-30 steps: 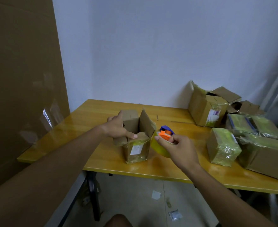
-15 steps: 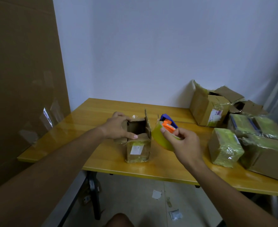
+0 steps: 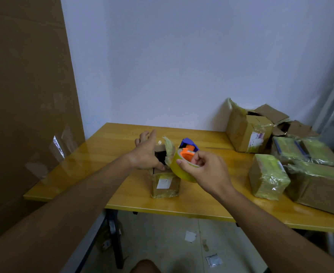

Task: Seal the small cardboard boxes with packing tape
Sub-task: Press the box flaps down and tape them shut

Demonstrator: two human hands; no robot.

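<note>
A small cardboard box (image 3: 165,185) with a white label stands near the front edge of the yellow wooden table (image 3: 111,152). Its top is open and one tape-covered flap (image 3: 169,150) sticks up. My left hand (image 3: 146,154) rests on the box's top, thumb on the near flap, fingers stretched over the opening toward the far side. Just right of the box, my right hand (image 3: 205,170) grips a yellow packing tape roll (image 3: 179,168) fitted with an orange and blue dispenser (image 3: 188,148), held against the raised flap.
Several other boxes crowd the table's right side: an open one (image 3: 246,133) at the back, a taped small one (image 3: 266,176), and a large one (image 3: 323,190) at the right edge. A tall cardboard sheet (image 3: 24,95) leans at the left. Scraps litter the floor (image 3: 189,236).
My left hand has reached further over the box's open top, fingers extending to the far side. My right hand has brought the tape roll in against the raised flap.
</note>
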